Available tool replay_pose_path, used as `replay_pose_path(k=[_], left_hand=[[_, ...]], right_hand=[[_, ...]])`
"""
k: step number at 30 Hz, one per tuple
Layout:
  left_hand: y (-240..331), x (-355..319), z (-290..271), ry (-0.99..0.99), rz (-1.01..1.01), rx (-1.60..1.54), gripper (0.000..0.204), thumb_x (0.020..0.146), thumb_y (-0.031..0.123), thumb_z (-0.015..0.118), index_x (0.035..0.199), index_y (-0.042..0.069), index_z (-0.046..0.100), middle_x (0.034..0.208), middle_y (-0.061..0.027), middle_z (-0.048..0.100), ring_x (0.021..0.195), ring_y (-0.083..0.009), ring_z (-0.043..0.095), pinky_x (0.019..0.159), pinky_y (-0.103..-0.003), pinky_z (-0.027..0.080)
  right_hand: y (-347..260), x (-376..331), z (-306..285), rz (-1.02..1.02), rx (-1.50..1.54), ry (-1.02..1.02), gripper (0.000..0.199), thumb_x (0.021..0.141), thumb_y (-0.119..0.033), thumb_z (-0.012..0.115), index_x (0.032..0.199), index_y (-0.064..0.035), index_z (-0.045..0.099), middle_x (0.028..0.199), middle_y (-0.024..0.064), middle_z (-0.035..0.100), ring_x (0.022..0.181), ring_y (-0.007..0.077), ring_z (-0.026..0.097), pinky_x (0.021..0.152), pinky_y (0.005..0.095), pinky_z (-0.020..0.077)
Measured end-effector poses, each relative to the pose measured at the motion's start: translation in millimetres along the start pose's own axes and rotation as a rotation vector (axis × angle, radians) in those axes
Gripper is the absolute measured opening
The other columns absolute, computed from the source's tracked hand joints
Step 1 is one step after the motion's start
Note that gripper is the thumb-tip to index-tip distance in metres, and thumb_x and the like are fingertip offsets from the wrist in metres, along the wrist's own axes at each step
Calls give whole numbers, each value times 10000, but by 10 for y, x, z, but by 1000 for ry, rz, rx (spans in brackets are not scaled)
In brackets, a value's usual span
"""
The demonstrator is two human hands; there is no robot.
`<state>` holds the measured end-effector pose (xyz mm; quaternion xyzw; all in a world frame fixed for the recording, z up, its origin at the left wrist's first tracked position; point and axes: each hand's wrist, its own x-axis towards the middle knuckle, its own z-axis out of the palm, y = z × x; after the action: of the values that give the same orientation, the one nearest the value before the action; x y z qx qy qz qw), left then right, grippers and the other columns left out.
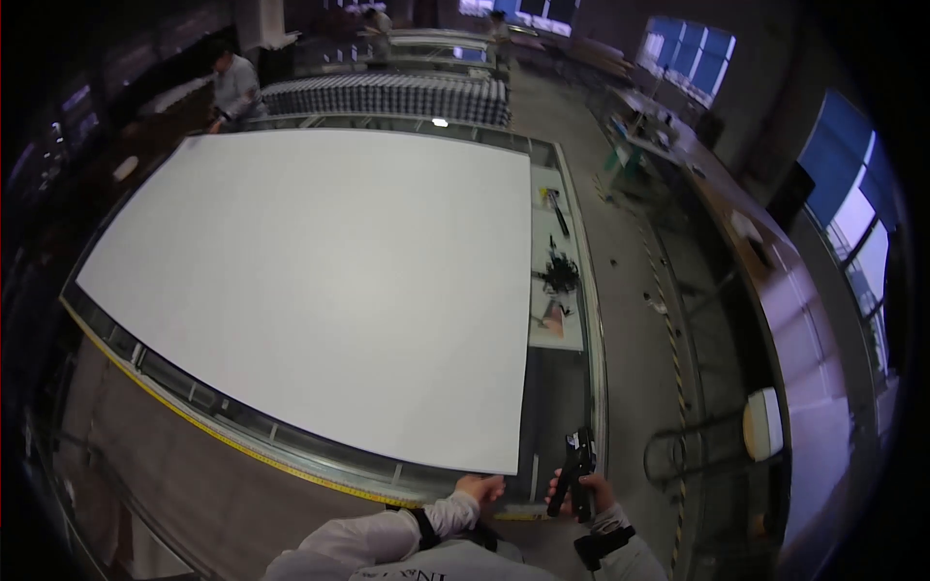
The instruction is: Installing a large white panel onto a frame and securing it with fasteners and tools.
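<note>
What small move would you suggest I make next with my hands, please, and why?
I would probably rest the left hand on the white sheet at its near right corner, to steady it. That hand is right by the corner, though I cannot tell whether it touches, while the right hand holds a black tool off to the right of the sheet.

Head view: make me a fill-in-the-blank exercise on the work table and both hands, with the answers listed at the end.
1. The large sheet lying on the table is ____ in colour.
2. The left hand is by the sheet's near ____ corner.
3. The tool held in the right hand is mostly ____ in colour.
4. The thin strip along the table's near edge is ____ in colour.

Missing words: white; right; black; yellow.
</note>
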<state>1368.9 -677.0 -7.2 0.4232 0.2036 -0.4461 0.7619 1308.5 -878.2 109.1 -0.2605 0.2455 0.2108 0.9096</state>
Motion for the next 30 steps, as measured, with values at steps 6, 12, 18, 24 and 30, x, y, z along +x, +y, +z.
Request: replay_pose_path(k=[6, 12, 18, 24, 30], left_hand=[[163, 144, 19, 38, 197, 140, 126, 668, 114, 580, 636, -3, 543, 537, -72, 529, 441, -143, 492, 381, -249, 366], [416, -33, 269, 149, 142, 127, 164, 640, 156, 639, 612, 19, 555, 569, -27, 531, 465, -82, 447, 423, -188, 329], [357, -194, 414, 116, 34, -50, 116, 670, 48, 606, 761, 0, 554, 734, -68, 574, 672, -131, 562, 553, -189, 448], [434, -335, 451, 108, 41, -130, 115, 685, 42, 587, 782, -3, 543, 761, -72, 567, 734, -161, 563, 584, -209, 460], [439, -296, 414, 133, 31, -109, 116, 687, 43, 586, 782, -5, 541, 771, -79, 565, 728, -164, 562, 589, -217, 463]], right_hand=[[890, -158, 399, -232, -682, 213, 403, 559, -118, 575, 926, -14, 443, 795, 75, 506, 745, 169, 501, 630, 283, 408], [1193, -40, 583, -261, -540, 460, 420, 577, 4, 505, 985, -16, 409, 899, 68, 505, 853, 157, 496, 733, 272, 396], [1290, -72, 621, -262, -446, 531, 414, 628, -5, 510, 1021, -19, 381, 886, 48, 492, 816, 135, 484, 739, 257, 382], [1350, -170, 689, -329, -495, 488, 500, 620, -24, 515, 1077, -10, 313, 942, 82, 446, 819, 146, 464, 759, 273, 376], [1225, -192, 562, -217, -138, 284, 480, 599, 14, 455, 1064, 0, 334, 960, 122, 470, 866, 203, 489, 756, 328, 414]])
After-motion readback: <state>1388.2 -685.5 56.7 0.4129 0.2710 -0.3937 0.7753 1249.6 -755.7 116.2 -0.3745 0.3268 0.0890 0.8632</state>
